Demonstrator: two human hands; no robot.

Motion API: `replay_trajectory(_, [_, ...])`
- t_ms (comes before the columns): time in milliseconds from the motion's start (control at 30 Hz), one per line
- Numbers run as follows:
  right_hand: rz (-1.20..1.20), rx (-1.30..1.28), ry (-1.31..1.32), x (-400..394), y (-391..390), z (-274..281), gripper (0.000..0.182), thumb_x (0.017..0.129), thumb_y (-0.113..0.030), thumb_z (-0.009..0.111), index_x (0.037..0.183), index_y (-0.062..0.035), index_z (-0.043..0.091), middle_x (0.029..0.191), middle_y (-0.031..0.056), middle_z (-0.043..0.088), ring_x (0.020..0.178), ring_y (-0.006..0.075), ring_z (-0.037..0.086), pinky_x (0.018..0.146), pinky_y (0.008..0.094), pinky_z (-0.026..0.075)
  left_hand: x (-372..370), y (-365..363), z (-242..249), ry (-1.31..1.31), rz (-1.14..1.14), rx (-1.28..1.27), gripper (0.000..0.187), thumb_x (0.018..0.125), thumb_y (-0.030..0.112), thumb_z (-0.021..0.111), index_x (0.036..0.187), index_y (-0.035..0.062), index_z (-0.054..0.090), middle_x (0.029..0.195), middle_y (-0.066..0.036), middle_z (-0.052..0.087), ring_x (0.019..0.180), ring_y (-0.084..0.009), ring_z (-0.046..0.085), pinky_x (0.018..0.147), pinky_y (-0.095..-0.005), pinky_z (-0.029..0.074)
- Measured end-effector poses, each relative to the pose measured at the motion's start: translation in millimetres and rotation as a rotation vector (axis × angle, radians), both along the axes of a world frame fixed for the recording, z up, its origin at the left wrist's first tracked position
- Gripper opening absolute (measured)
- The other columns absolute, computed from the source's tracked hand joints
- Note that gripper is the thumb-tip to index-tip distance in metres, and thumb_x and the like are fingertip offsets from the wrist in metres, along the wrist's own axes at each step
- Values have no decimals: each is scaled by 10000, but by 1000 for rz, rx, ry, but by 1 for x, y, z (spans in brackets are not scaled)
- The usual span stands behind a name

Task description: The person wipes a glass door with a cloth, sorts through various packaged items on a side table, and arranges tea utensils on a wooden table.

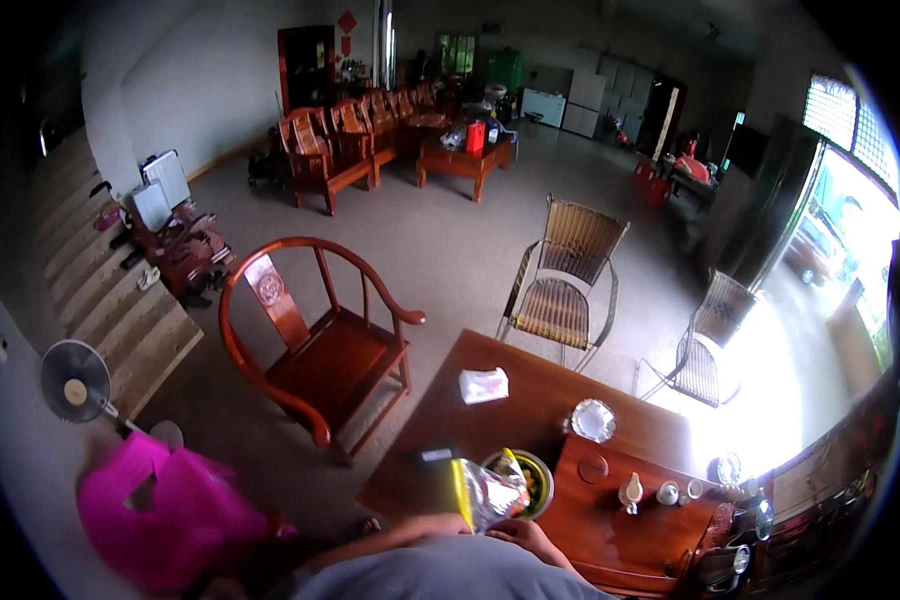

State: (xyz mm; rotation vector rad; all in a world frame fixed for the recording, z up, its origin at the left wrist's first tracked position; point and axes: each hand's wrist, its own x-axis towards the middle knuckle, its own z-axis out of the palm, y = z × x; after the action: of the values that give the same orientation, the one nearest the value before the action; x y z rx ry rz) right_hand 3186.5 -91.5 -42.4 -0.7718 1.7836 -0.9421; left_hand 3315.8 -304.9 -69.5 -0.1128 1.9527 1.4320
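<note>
A shiny silver and yellow snack bag (pixel 492 492) is at the near edge of the wooden table, close to my body. My left hand (pixel 438 526) is closed at the bag's lower left, by its yellow edge. At the lower right of the bag, my right hand (pixel 528 537) has its fingers curled against it. A round metal bowl (pixel 542 484) with colourful contents stands just behind and to the right of the bag, which partly covers it. Another yellow wrapper piece (pixel 511 462) reaches over the bowl's rim.
On the table (pixel 440 400) are a tissue pack (pixel 484 386), a silver dish (pixel 592 420) and a tea tray (pixel 610 510) with small teaware. A red wooden armchair (pixel 340 365) and two woven chairs (pixel 560 300) stand beyond. A pink bag (pixel 170 510) and a fan (pixel 74 382) are at left.
</note>
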Motion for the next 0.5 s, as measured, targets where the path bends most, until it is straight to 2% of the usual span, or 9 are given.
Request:
replay_trajectory(67, [79,60,-54,18,-40,-3,326,912,-322,715,1106,-63,751,961,102,757,915,158,691,846,340,524,24,-47,4,-23,-12,9,323,936,207,614,1170,4,707,1182,-133,718,1107,-219,645,966,-393,469])
replay_trajectory(133, [131,92,-98,37,-85,-5,327,911,-323,715,1107,-63,751,961,103,757,915,158,691,846,340,523,39,-89,-4,61,-115,-39,328,939,218,604,1169,9,708,1162,-123,726,1090,-210,655,944,-395,478])
replay_trajectory(300, [200,96,-127,73,-166,9,331,910,-326,715,1109,-64,750,962,103,757,915,157,691,847,341,523,79,-157,13,-10,-156,11,330,954,234,581,1161,10,707,1141,-133,728,1064,-215,661,917,-392,486])
replay_trajectory(400, [216,84,-125,84,-194,15,333,910,-328,715,1110,-64,750,962,103,757,915,157,691,847,342,523,93,-186,19,80,-235,169,341,963,248,566,1162,7,702,1148,-142,721,1078,-218,655,927,-391,480])
replay_trajectory(500, [224,71,-121,89,-215,14,335,909,-329,715,1112,-65,750,962,104,757,915,157,691,848,342,522,111,-207,45,130,-87,104,305,923,217,597,1113,16,726,1077,-142,744,986,-223,687,855,-399,509])
